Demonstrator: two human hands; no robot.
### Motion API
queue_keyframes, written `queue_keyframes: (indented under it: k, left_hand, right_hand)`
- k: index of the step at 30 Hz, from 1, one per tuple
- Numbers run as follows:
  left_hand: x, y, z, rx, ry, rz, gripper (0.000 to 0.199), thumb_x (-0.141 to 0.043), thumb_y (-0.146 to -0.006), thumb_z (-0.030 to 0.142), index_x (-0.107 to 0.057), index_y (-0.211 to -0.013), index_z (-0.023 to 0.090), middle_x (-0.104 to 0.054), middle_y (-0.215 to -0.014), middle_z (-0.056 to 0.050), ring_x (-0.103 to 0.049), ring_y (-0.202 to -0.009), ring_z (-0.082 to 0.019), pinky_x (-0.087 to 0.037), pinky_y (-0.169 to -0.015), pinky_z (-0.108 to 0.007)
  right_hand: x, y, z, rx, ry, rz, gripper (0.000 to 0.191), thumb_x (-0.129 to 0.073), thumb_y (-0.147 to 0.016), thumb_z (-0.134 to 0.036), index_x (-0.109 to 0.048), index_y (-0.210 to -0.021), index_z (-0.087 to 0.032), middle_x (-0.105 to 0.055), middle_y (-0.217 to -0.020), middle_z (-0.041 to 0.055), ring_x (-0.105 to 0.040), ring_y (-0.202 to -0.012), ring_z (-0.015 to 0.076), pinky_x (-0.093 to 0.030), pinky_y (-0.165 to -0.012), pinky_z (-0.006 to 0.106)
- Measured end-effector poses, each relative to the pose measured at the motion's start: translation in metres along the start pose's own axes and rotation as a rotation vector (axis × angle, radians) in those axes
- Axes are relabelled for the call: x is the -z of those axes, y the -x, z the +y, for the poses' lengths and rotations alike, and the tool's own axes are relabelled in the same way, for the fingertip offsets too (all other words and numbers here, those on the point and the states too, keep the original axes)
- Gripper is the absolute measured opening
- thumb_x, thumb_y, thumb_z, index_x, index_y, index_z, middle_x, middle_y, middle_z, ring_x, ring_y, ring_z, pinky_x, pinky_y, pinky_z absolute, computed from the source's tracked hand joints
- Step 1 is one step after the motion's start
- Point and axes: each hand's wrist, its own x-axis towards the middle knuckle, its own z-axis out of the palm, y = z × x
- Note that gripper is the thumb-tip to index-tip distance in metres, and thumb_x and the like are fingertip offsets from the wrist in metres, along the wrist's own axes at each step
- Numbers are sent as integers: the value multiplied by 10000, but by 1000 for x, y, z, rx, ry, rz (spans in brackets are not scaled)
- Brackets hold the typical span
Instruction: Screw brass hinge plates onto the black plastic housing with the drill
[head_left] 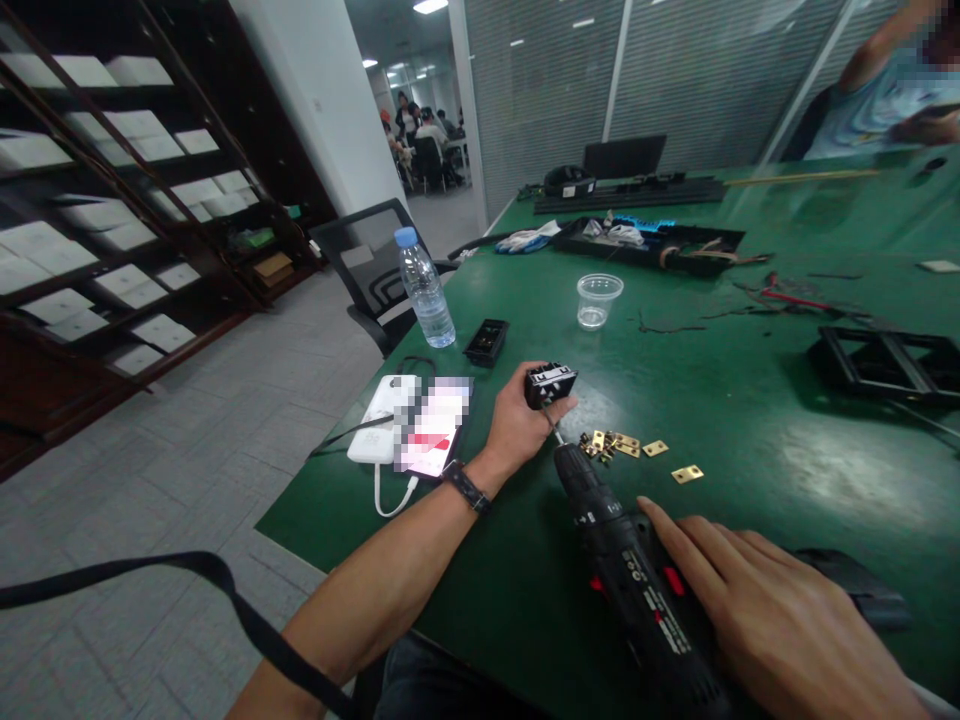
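My left hand (pixel 517 425) is closed around a small black plastic block (pixel 551 385) with metal contacts on its face, possibly a socket module. The bit of a black cordless drill (pixel 630 570) points at this block, its tip close to or against it; exact contact is hard to make out. Over the drill's handle lies my right hand (pixel 772 590), index finger stretched along the body, the other fingers partly hidden. The battery end (pixel 855 585) shows beyond that hand. Small brass plates (pixel 626 445) and screws (pixel 592 447) lie beside the chuck.
Left of my hand are a phone (pixel 439 425), a cabled white power bank (pixel 375 420), a water bottle (pixel 425 290) and a black box (pixel 487 342). A plastic cup (pixel 598 300), tray (pixel 652 245) and black frame (pixel 892 360) stand farther off. A person (pixel 877 100) sits across the table.
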Motion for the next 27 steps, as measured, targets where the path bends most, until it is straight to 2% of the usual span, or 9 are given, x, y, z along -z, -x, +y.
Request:
queue_keyframes:
  k: [27]
  left_hand:
    - [0,-1,-4,8,30,-22,519,-888,-688,373,-615,-1084,178,-696,-1019,-39,-636,-893,-159,-510,-853,-298]
  right_hand:
    - [-8,8,2,-23,-6,-51,673,-461,-834,-84,-411,-1504,-118,-630,-1051,94,-611,-799,217,-547,-721,406]
